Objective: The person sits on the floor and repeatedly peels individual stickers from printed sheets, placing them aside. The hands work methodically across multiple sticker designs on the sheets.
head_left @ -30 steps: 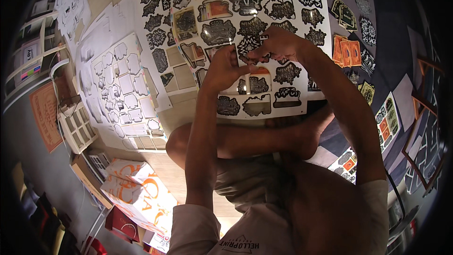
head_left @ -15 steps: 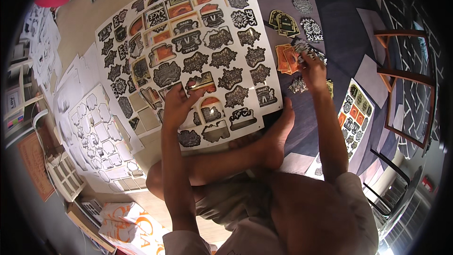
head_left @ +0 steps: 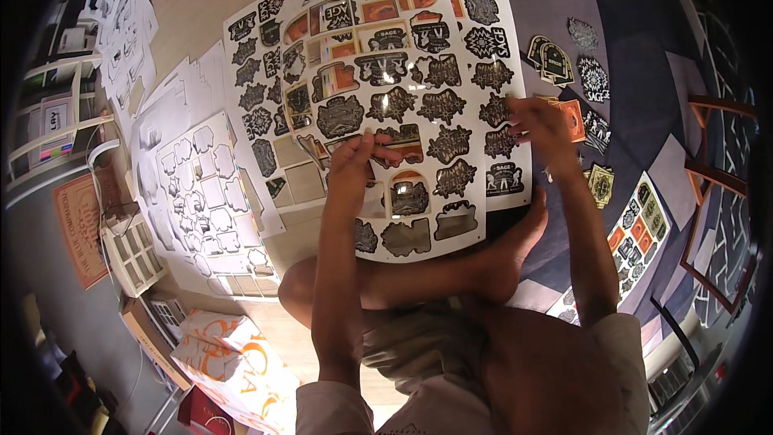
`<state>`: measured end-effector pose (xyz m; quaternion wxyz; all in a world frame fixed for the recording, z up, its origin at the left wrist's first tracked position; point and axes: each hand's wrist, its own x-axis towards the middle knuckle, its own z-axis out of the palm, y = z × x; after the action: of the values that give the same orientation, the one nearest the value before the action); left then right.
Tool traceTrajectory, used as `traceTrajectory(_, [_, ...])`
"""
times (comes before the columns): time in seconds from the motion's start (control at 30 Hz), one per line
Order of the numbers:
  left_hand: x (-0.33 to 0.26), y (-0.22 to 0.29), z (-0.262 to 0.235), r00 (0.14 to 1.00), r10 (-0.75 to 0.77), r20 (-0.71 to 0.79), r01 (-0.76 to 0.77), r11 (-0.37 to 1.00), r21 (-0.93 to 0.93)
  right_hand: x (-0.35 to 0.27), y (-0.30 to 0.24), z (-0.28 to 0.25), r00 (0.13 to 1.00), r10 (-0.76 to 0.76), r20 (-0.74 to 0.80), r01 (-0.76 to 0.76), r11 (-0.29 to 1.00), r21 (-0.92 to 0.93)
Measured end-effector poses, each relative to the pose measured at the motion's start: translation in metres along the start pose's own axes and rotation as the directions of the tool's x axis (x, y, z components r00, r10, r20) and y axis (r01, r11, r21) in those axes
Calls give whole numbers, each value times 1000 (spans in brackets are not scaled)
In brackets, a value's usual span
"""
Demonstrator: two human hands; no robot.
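A large white sheet (head_left: 483,221) of die-cut stickers, mostly black and grey, lies in front of me, overlapping other sheets. Some cut-outs are gaps, with orange and gold designs showing through from beneath. My left hand (head_left: 352,167) rests on its lower middle with fingers apart, beside a rectangular orange and gold patch (head_left: 409,145). Whether a loose piece is under those fingertips is hard to see. My right hand (head_left: 547,135) hovers at the sheet's right edge, fingers spread and seemingly holding nothing. Just beyond it are orange cards (head_left: 572,118), partly hidden by the hand.
Sorted piles lie on the dark floor covering at right: arched black and gold stickers (head_left: 554,63), black and white stickers (head_left: 594,76) and gold ones (head_left: 599,185). A narrow sticker sheet (head_left: 636,229) lies lower right. Peeled white sheets (head_left: 189,125) are at left, a shopping bag (head_left: 233,366) lower left.
My right hand has left the sticker piles and moved left to the sheet's edge; the grey stickers at its fingertips are no longer there. My left hand stays on the sheet. The whole view has shifted.
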<state>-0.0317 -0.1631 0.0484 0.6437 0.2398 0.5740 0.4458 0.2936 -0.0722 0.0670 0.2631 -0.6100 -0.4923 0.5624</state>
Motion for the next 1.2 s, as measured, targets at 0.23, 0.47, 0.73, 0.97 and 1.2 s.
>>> traceTrajectory(0.23, [-5,7,-10,997,-36,66,39,998,-46,21,-27,69,903,149,403,-379,720,582])
traceTrajectory(0.47, [-1,-3,12,987,-149,-59,133,967,-217,37,-17,59,931,174,322,-299,868,396])
traceTrajectory(0.73, [10,-6,5,994,2,109,76,711,-699,32,-15,50,926,212,312,-331,854,401])
traceTrajectory(0.97, [38,3,22,980,70,-186,-192,584,-789,37,-1,60,969,134,210,-208,900,383])
traceTrajectory(1.2, [50,9,26,944,-136,-302,-137,670,-730,19,-42,57,834,-438,-336,117,735,-668])
